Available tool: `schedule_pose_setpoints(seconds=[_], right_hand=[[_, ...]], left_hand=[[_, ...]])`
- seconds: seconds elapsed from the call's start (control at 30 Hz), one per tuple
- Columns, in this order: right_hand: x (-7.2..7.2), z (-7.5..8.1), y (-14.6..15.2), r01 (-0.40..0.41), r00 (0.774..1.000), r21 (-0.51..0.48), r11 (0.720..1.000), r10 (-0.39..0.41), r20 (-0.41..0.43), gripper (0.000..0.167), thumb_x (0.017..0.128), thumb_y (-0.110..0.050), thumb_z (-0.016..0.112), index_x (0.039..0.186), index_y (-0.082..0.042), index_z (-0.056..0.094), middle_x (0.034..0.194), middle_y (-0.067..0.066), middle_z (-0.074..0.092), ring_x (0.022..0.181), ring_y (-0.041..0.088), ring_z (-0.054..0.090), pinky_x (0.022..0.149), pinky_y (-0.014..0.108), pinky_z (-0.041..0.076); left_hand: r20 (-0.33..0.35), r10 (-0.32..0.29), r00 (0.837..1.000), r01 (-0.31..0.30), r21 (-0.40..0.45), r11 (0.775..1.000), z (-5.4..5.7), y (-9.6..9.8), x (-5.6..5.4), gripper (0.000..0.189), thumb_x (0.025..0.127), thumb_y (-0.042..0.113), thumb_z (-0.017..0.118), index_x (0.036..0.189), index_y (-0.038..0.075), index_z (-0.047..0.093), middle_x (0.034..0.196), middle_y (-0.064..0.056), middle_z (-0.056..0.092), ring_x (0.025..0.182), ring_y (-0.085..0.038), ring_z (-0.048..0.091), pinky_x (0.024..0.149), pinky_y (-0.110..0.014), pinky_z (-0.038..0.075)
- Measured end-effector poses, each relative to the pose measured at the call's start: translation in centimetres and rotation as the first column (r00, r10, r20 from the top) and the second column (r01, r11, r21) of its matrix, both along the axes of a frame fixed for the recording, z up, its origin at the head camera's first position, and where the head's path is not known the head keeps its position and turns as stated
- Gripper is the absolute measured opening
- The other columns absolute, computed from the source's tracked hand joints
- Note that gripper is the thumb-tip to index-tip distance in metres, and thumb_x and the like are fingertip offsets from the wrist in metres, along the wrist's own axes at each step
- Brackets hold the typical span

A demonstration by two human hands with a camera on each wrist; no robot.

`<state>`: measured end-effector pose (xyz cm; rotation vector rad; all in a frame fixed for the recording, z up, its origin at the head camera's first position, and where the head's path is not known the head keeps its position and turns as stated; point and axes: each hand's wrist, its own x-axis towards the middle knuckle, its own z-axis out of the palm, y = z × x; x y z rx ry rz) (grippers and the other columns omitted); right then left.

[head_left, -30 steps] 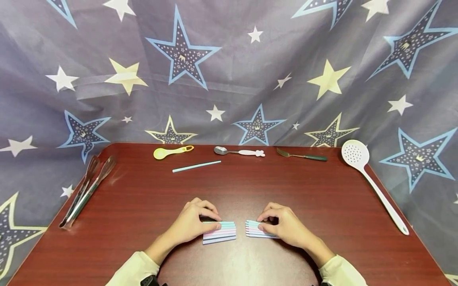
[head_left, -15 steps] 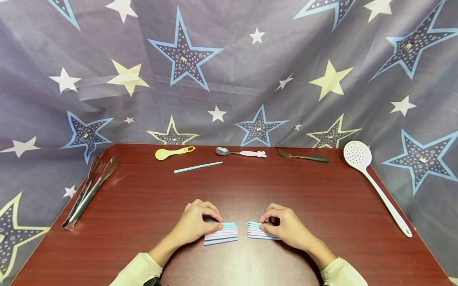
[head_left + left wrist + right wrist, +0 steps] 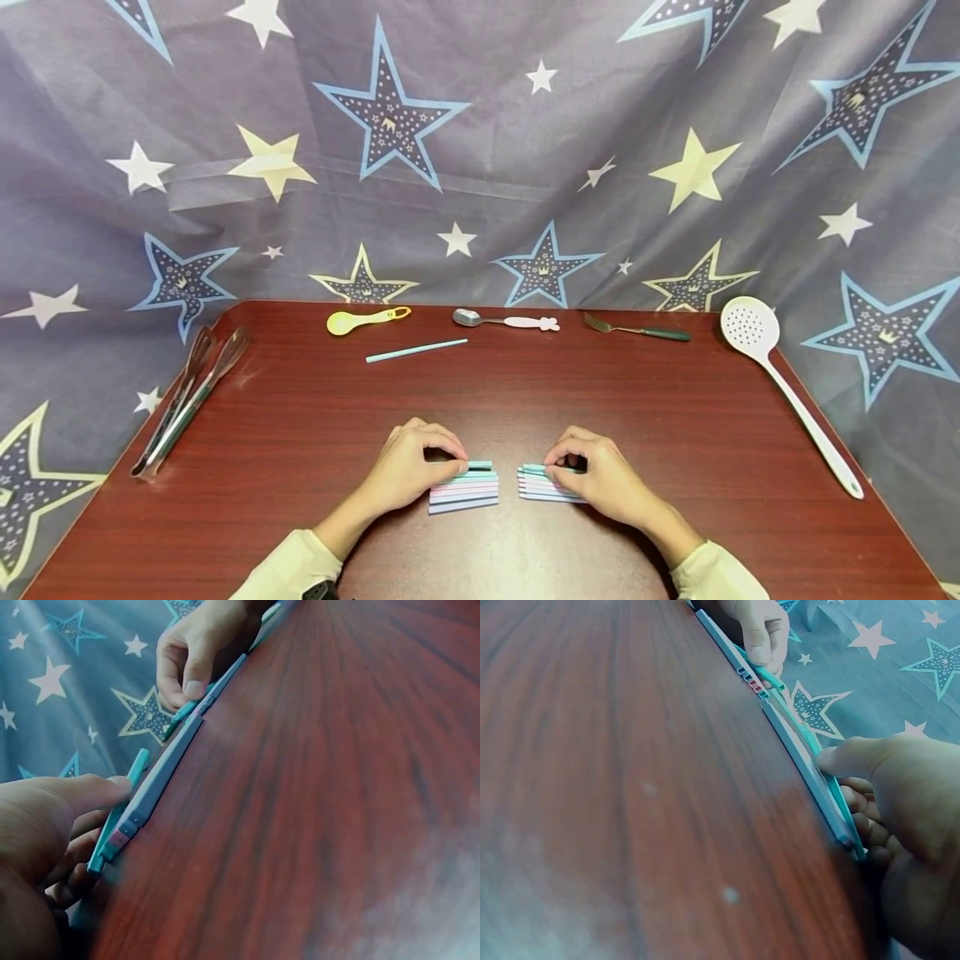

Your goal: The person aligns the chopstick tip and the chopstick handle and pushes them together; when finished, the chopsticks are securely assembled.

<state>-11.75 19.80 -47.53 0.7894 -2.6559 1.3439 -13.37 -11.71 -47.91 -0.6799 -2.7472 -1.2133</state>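
Two side-by-side rows of thin pastel sticks, in teal, pink and bluish-lilac, lie flat on the table, a left row (image 3: pixel 465 498) and a right row (image 3: pixel 540 492), with a narrow gap between them. At the far side of the left row, my left hand (image 3: pixel 411 465) pinches a teal stick (image 3: pixel 139 766) between thumb and fingers, tilted against the row. My right hand (image 3: pixel 600 477) likewise pinches a teal stick (image 3: pixel 835 792) along the far side of the right row. Each hand covers the outer ends of its row.
Beyond the hands lies a single light-blue stick (image 3: pixel 416 350). Along the back edge are a yellow measuring spoon (image 3: pixel 367 320), a spoon with a white handle (image 3: pixel 506 321) and a green-handled fork (image 3: pixel 637 331). Metal tongs (image 3: pixel 187 404) lie left, a white skimmer (image 3: pixel 787 392) right.
The teal stick in my left hand has come up and away from the left row, opening a gap. The right hand's teal stick has shifted slightly at its row. Both hands stay nearly in place.
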Motion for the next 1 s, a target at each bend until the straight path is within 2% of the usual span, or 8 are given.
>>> schedule_pose_setpoints(seconds=[0.1, 0.23, 0.4, 0.57, 0.7, 0.8, 1.0], right_hand=[[-0.1, 0.0, 0.1, 0.000, 1.000, -0.015, 1.000, -0.001, -0.025, 0.016, 0.087, -0.007, 0.081, 0.088, -0.022, 0.075, 0.088, -0.011, 0.066, 0.079, 0.001, 0.056, 0.069, 0.021, 0.050], [-0.2, 0.1, 0.3, -0.001, 0.998, -0.028, 1.000, 0.000, -0.056, 0.018, 0.086, -0.003, 0.081, 0.087, -0.020, 0.076, 0.087, -0.010, 0.067, 0.078, 0.000, 0.057, 0.068, 0.022, 0.051], [-0.6, 0.6, 0.5, 0.014, 0.997, -0.032, 0.999, -0.016, -0.078, 0.017, 0.086, -0.005, 0.081, 0.089, -0.020, 0.076, 0.086, -0.013, 0.065, 0.078, -0.001, 0.059, 0.068, 0.021, 0.052], [-1.2, 1.7, 0.6, 0.027, 0.990, -0.064, 0.998, -0.036, -0.136, 0.018, 0.086, -0.002, 0.081, 0.090, -0.019, 0.076, 0.086, -0.012, 0.065, 0.077, 0.000, 0.060, 0.066, 0.023, 0.052], [-1.7, 2.9, 0.5, 0.037, 0.988, -0.096, 0.995, -0.051, -0.148, 0.018, 0.087, -0.004, 0.080, 0.091, -0.020, 0.076, 0.088, -0.010, 0.066, 0.076, 0.002, 0.060, 0.062, 0.024, 0.049], [-2.1, 3.7, 0.1, 0.039, 0.986, -0.122, 0.992, -0.058, -0.157, 0.017, 0.088, -0.005, 0.080, 0.092, -0.020, 0.076, 0.089, -0.009, 0.067, 0.077, 0.004, 0.061, 0.062, 0.024, 0.049], [-2.8, 4.7, -0.4, 0.040, 0.982, -0.157, 0.987, -0.068, -0.178, 0.013, 0.088, -0.004, 0.081, 0.091, -0.016, 0.077, 0.089, -0.008, 0.067, 0.077, 0.005, 0.061, 0.064, 0.024, 0.051]], left_hand=[[0.020, 0.025, 1.000, -0.025, 0.014, 1.000, 0.2, 0.0, -0.1, 0.011, 0.081, 0.031, 0.087, 0.083, 0.040, 0.079, 0.090, 0.026, 0.074, 0.087, -0.001, 0.058, 0.082, -0.028, 0.043], [0.082, 0.058, 0.995, -0.060, 0.030, 0.998, 0.5, -0.1, -0.3, 0.008, 0.084, 0.034, 0.086, 0.085, 0.039, 0.080, 0.086, 0.024, 0.075, 0.085, 0.002, 0.063, 0.079, -0.023, 0.048], [0.119, 0.033, 0.992, -0.045, 0.104, 0.994, 1.3, -0.5, -0.6, 0.006, 0.086, 0.033, 0.084, 0.089, 0.029, 0.081, 0.081, 0.020, 0.076, 0.078, 0.003, 0.069, 0.074, -0.021, 0.054], [0.101, 0.014, 0.995, -0.029, 0.148, 0.989, 2.7, -0.6, -1.1, 0.008, 0.088, 0.034, 0.083, 0.090, 0.027, 0.081, 0.073, 0.018, 0.073, 0.065, 0.000, 0.064, 0.061, -0.021, 0.050], [0.082, 0.010, 0.997, -0.024, 0.172, 0.985, 3.8, -0.3, -1.7, 0.013, 0.090, 0.037, 0.081, 0.091, 0.024, 0.081, 0.066, 0.016, 0.069, 0.059, -0.004, 0.062, 0.055, -0.021, 0.047], [0.052, 0.011, 0.999, -0.020, 0.174, 0.985, 4.7, -0.2, -2.1, 0.012, 0.090, 0.034, 0.081, 0.092, 0.022, 0.081, 0.071, 0.014, 0.072, 0.061, -0.004, 0.062, 0.057, -0.022, 0.048], [0.011, 0.011, 1.000, -0.013, 0.186, 0.982, 6.0, 0.3, -2.5, 0.003, 0.090, 0.029, 0.081, 0.093, 0.030, 0.081, 0.082, 0.019, 0.075, 0.065, -0.003, 0.060, 0.059, -0.022, 0.048]])
